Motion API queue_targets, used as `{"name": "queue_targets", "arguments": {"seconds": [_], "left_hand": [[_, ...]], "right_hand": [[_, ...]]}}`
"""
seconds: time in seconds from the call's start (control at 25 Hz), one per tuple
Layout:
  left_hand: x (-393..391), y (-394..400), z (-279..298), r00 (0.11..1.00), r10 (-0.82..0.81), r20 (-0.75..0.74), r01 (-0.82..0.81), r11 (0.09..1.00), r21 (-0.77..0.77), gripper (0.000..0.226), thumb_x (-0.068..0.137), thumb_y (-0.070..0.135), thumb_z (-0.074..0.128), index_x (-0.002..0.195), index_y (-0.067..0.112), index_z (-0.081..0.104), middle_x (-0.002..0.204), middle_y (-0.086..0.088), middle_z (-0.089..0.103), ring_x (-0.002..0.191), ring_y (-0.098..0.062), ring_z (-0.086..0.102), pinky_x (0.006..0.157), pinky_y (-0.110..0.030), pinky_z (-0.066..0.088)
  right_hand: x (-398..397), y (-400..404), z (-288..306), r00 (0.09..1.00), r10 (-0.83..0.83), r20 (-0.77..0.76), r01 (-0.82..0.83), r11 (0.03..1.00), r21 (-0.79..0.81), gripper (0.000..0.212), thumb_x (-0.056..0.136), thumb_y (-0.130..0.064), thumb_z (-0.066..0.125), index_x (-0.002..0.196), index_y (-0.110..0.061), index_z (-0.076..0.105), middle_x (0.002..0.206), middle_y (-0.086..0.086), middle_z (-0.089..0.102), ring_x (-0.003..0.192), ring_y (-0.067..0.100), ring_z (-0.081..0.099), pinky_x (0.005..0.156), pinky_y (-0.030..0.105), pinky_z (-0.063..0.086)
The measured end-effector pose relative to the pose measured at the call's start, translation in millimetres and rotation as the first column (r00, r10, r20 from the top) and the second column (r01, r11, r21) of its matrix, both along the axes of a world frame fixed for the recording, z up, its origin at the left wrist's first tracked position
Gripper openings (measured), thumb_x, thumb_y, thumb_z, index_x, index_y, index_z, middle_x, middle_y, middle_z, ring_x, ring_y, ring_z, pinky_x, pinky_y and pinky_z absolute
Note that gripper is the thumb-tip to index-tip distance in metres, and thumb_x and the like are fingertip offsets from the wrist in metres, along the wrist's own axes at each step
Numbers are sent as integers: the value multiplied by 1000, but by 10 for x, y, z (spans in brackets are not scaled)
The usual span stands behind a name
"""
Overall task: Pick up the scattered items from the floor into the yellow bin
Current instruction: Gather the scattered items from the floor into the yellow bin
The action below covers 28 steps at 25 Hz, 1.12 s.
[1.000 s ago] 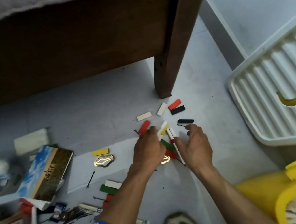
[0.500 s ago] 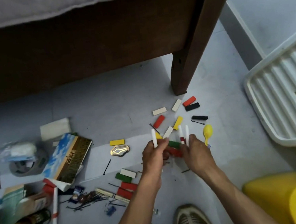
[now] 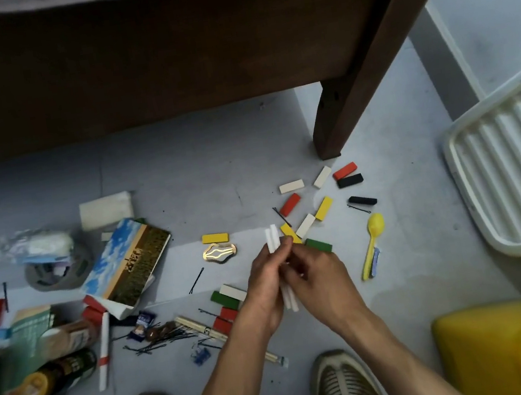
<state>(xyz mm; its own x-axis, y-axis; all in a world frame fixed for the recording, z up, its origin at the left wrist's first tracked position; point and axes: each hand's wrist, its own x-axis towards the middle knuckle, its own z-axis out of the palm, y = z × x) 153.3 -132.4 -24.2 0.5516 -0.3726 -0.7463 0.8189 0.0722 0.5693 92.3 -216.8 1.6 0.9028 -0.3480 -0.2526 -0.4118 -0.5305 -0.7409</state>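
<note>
Centre frame: left hand and right hand meet, fingers of both curled round a bundle of white sticks; the sticks poke out above and below the grip, held upright. Risk, as I judge it: thin, smooth sticks could slip free during the carry to the yellow bin, lower right, which already holds pale material. Many coloured blocks lie on the floor, upper right of the hands.
</note>
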Motion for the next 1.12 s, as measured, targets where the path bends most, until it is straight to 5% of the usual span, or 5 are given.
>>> {"name": "queue_targets", "arguments": {"seconds": [0.12,0.24,0.76,0.96,1.12], "left_hand": [[26,48,-46,988,141,-69,-134,986,95,9,93,18,60,96,9,63,68,-7,66,56,-18,63,54,-28,50],[20,110,-96,953,239,-188,-227,970,85,6,90,12,65,89,13,58,57,-2,58,48,-14,56,49,-26,49],[-82,-46,-3,943,180,-281,-193,981,-18,11,88,19,63,82,10,63,62,-5,60,50,-15,54,49,-24,44],[-155,-85,-64,972,115,-204,-113,993,20,22,86,28,66,96,9,62,78,-10,63,57,-16,59,53,-25,46],[-198,-95,-32,982,59,-179,-88,984,-158,29,85,37,67,96,12,71,90,-13,71,77,-25,67,70,-34,55]], "right_hand": [[-128,-232,-141,899,-438,-26,439,898,42,16,89,-27,62,105,-29,64,92,-11,71,80,8,67,66,24,49],[-352,-653,-393,687,-686,-239,625,726,-287,30,90,-36,60,112,-15,57,105,6,67,93,30,63,73,32,42],[-306,-736,-645,851,-369,-375,93,807,-583,20,90,-20,48,90,-4,61,88,15,68,79,37,64,60,31,36],[-376,-574,-421,867,-462,-185,437,885,-159,22,88,-19,56,68,-13,61,65,9,65,60,29,57,51,33,39],[-386,-170,-101,991,-134,4,131,972,196,13,89,-31,60,91,-30,72,82,-14,73,66,1,66,61,19,51]]}}
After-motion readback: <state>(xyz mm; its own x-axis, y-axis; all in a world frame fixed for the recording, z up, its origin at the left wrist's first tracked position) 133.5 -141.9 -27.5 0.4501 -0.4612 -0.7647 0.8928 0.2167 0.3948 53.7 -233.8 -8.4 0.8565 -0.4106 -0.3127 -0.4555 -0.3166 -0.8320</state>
